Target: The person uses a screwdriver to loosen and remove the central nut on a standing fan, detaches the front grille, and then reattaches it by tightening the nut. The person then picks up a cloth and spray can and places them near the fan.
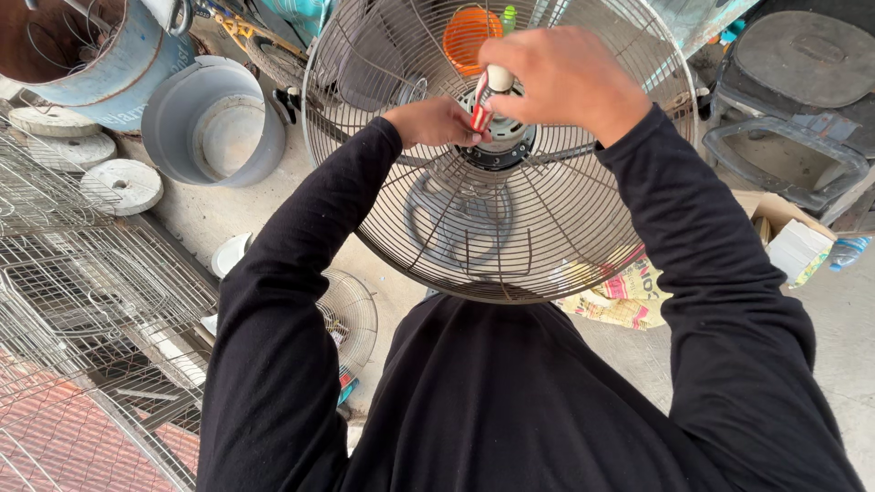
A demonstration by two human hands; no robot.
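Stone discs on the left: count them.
3 in plain view, beside the grey tub: top disc, middle disc and lowest disc. A similar round shape sits inside the tub; others may be hidden behind the wire racks.

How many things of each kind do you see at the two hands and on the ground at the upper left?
Wire fan guard: 1
Red-and-white handled tool: 1
Hands, left hand and right hand: 2
Grey tub: 1
Round stone discs: 3
Total: 8
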